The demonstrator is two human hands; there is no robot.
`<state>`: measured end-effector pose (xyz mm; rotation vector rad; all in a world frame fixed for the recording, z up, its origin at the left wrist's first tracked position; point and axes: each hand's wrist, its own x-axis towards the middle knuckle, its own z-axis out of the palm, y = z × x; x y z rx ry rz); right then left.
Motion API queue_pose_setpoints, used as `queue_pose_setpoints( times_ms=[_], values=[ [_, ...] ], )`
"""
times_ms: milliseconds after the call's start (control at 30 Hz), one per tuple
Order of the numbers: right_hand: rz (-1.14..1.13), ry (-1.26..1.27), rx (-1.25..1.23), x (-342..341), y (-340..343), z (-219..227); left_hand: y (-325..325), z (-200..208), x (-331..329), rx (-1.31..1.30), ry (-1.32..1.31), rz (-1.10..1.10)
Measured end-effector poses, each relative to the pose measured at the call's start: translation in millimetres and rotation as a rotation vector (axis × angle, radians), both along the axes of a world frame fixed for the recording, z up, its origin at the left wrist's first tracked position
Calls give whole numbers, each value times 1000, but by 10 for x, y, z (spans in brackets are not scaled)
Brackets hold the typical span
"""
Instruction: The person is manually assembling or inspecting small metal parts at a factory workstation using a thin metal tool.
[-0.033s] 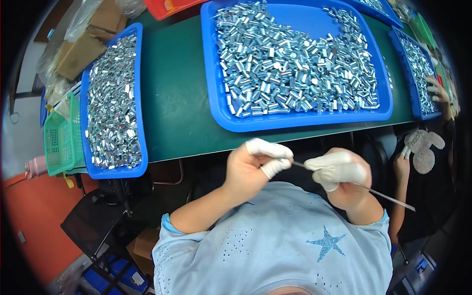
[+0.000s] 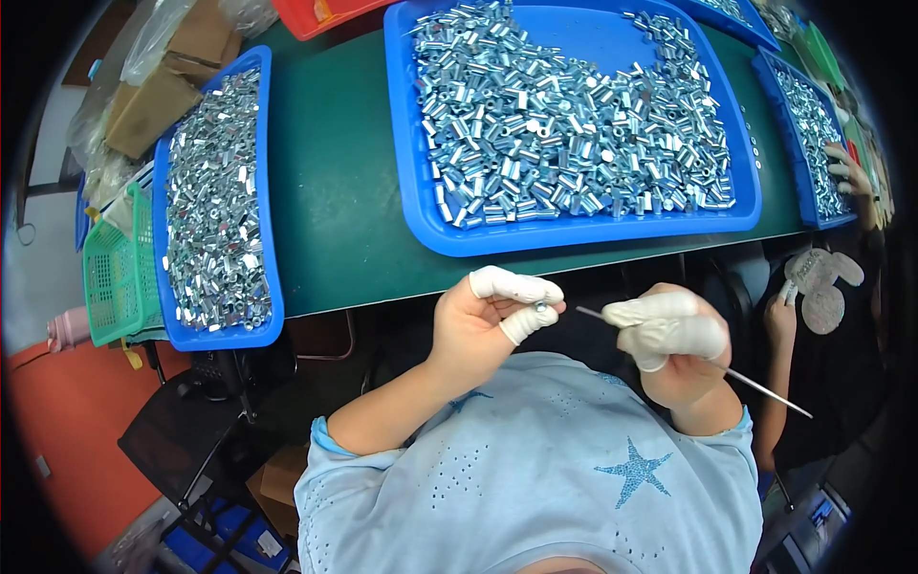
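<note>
White finger cots cover the thumb and some fingers of both hands. My left hand (image 2: 483, 320) pinches a small shiny metal sleeve (image 2: 542, 307) between thumb and fingertips, one round end showing. In my right hand (image 2: 674, 337) is a thin metal rod (image 2: 770, 393), gripped between thumb and fingers. Its short tip points at the left fingertips across a small gap, and its long end slants down to the right. Beyond the hands, a large blue tray (image 2: 583, 237) on the table holds many loose silver metal sleeves.
A narrower blue tray (image 2: 276, 287) of small metal parts stands left, beside a green basket (image 2: 113, 287). On the right, a co-worker's hand (image 2: 847, 172) is at another blue tray (image 2: 798, 158). The green table's (image 2: 330, 182) front edge lies just beyond my hands.
The rod's tip has come away from the left fingertips, and my right hand has shifted slightly right. A metal sleeve's end now shows in my left fingers.
</note>
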<state>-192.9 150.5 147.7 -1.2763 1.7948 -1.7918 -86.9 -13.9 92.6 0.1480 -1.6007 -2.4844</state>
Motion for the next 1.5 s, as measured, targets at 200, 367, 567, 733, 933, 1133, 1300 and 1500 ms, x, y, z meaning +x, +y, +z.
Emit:
queue_pose_setpoints(
  times_ms=[200,367,567,733,933,1133,1300,1500],
  values=[
    [-95,177,-58,3,39,88,3,10,-19,135,11,76],
    [-109,190,-35,10,43,82,3,22,-3,199,12,55],
    [-126,180,-68,18,25,46,4,44,40,227,11,51],
    [-115,150,-89,42,-16,34,-13,97,62,278,29,56],
    [-61,143,-120,31,-68,2,-116,265,206,104,-40,159],
    [-52,107,-110,56,34,-82,-1004,807,276,-773,-101,538],
    [-107,31,-166,101,12,-128,-1217,689,258,-1498,-430,395],
    [-74,17,-136,59,134,-182,-1241,498,196,-1637,-386,556]
  ],
)
